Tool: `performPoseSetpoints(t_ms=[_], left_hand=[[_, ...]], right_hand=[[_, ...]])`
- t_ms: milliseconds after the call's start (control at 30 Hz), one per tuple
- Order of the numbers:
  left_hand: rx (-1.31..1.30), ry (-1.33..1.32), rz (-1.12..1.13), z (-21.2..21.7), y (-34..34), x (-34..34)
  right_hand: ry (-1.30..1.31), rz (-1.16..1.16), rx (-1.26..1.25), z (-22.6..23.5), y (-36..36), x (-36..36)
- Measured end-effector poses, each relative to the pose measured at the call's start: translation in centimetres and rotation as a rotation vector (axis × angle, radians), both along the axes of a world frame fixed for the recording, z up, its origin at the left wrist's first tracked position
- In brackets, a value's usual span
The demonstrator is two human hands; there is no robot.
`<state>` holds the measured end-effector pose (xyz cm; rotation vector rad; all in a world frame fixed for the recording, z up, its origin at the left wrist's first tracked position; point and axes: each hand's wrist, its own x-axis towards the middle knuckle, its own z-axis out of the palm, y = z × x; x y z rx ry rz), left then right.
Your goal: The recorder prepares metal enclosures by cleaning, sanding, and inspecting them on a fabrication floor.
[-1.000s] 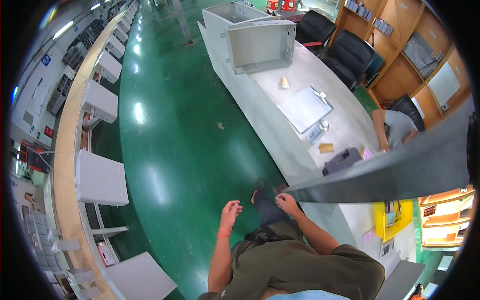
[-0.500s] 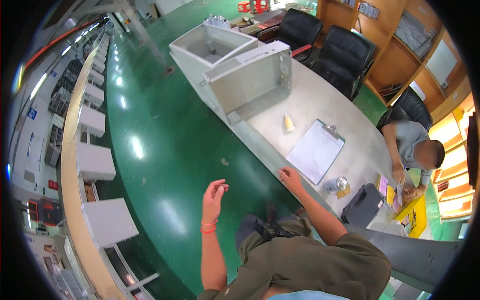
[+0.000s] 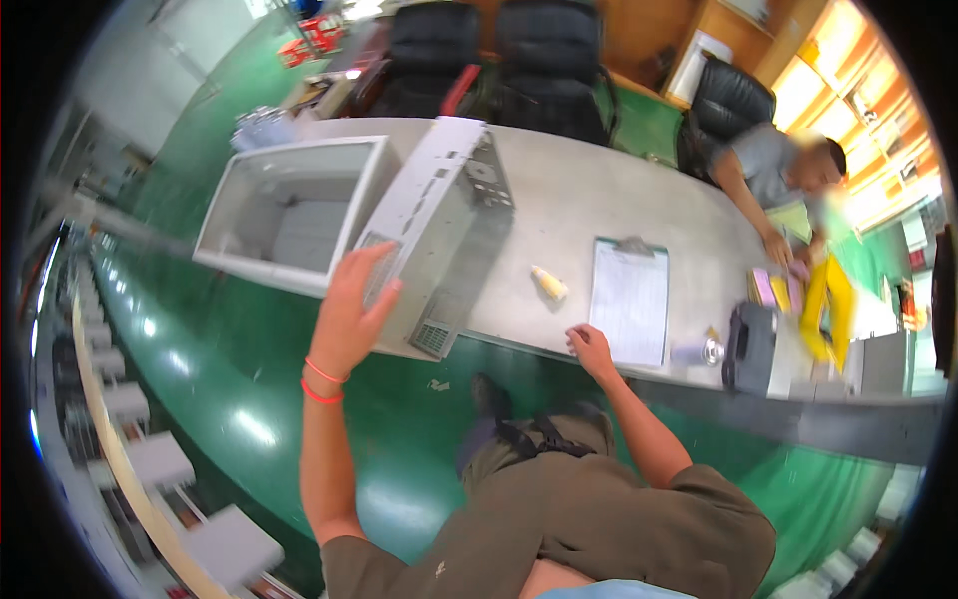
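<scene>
My left hand [image 3: 351, 304], with red bands round the wrist, is open, its fingers spread against or just in front of a pale grey metal casing [image 3: 424, 195]. Whether it touches the casing I cannot tell. The casing stands on edge on the table, with cut-outs along its narrow side and one end. Over the table's front edge, my right hand [image 3: 591, 349] has its fingers loosely curled and slightly apart, holding nothing that I can see. Close to it are a clipboard [image 3: 629, 304] with white paper and a small cream-coloured bottle [image 3: 548, 284] lying down.
A second open box-shaped casing [image 3: 289, 205] rests at the table's left end. Right of the clipboard are a spray can [image 3: 701, 349], a dark case [image 3: 750, 347] and a yellow tray [image 3: 826, 309]. A person [image 3: 783, 170] handles papers at the far right. Black chairs [image 3: 549, 65] stand behind the table [image 3: 544, 160].
My view has swung round to face the table. My left hand has moved up to the standing casing, and its fingers have spread. The right hand stays near the table's front edge.
</scene>
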<state>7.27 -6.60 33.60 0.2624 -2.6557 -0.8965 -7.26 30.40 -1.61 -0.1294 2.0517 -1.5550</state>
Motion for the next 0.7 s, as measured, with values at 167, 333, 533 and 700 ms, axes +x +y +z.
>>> performPoseSetpoints(t_ms=[167, 333, 533, 700], left_hand=[[-0.128, -0.118, -0.157, -1.9, -7.4, -7.4], [-0.182, -0.117, -0.141, -5.5, -8.3, -13.1], [-0.138, -0.115, -0.1, -6.1, -5.6, -14.9], [-0.167, -0.142, -0.06, -6.2, -3.6, -14.8]], right_hand=[[0.043, -0.18, 0.011, 2.1, -3.4, 1.5], [0.102, -0.387, 0.124, 1.8, -2.4, 0.0], [0.164, -0.66, 0.118, 0.1, 0.9, -4.1], [0.228, -0.759, 0.159, 2.9, 1.1, -7.6]])
